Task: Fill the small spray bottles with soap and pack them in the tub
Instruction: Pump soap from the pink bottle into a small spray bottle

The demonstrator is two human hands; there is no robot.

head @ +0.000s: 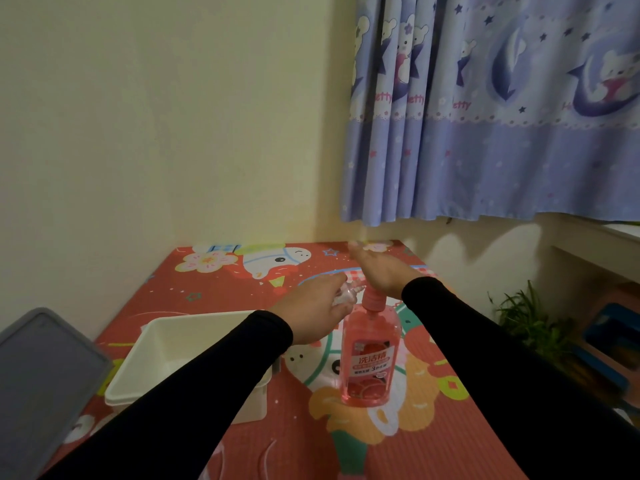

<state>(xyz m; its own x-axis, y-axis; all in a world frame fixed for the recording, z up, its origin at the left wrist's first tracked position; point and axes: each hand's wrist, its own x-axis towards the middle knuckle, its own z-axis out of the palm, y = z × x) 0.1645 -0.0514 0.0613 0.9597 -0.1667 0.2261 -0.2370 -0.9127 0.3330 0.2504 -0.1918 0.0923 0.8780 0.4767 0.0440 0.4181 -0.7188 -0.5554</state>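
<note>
item 1, lower centre of frame: soap bottle (369, 355), pink translucent plastic with a pump head, standing upright on the patterned red surface (433, 427). looks mostly full, so judged heavy at the base and stable; walls likely give a little when squeezed, and any drips would make it slippery. best taken around the wide body, not by the pump neck.

item 2, lower left: white tub (194, 348), open-topped, resting on the same surface, partly covered by the left sleeve. nothing can be seen inside the part that shows. rigid and light by its look; lift by the rim on both sides.

item 3, centre of frame: left hand (311, 313), fingers curled round a small clear spray bottle (346, 294) held just beside the pump nozzle, apparently to catch soap. the bottle is judged very light, thin-walled and smooth; easy to tip or drop once wet. hold it by the body with its mouth close under the spout. whether its cap is off cannot be told.

item 4, centre, just beyond: right hand (379, 271), palm down and fingers straight, pressing on top of the pump head, grasping nothing.

item 5, far left edge: grey lid or bin (41, 375), partly out of frame.

item 6, upper right: blue cartoon curtain (485, 116); green plant (526, 317) at mid right.
</note>
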